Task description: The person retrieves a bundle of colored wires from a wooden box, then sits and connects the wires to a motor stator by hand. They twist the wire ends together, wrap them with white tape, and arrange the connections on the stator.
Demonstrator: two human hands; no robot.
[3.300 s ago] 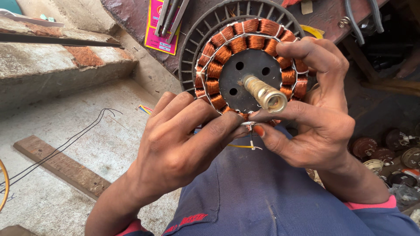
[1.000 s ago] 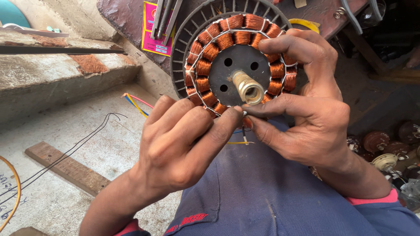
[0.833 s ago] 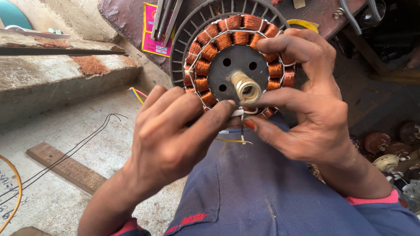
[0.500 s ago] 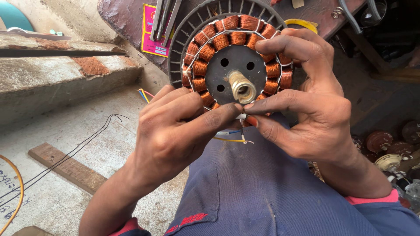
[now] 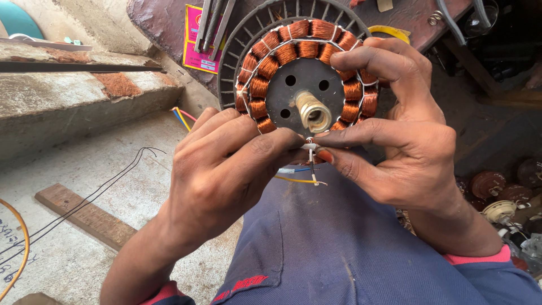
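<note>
Two bare hands meet at the lower edge of a round fan stator (image 5: 307, 62), which stands tilted on the person's lap in the upper middle of the frame, its face turned to the camera so the copper coils (image 5: 275, 53) and the brass-coloured shaft (image 5: 313, 112) at the centre are in plain sight. The right hand (image 5: 403, 141) does double work: its upper fingers curl over the right rim of the stator, seemingly to steady it, while thumb and forefinger close narrowly on a small white-sleeved wire end (image 5: 309, 147) just below the shaft. The left hand (image 5: 226, 169) comes in from the lower left with fingers bunched tight, pinching the same wire end from the other side, so the two pinches touch. Thin lead wires (image 5: 296, 179), one yellow and one blue, trail out beneath the fingertips across the blue trousers (image 5: 339, 243). At the left of the frame lie a wooden strip (image 5: 84, 214) and loose black wires (image 5: 121, 175) on the concrete floor (image 5: 73, 260); rusty round parts (image 5: 488, 183) sit at the right edge
</note>
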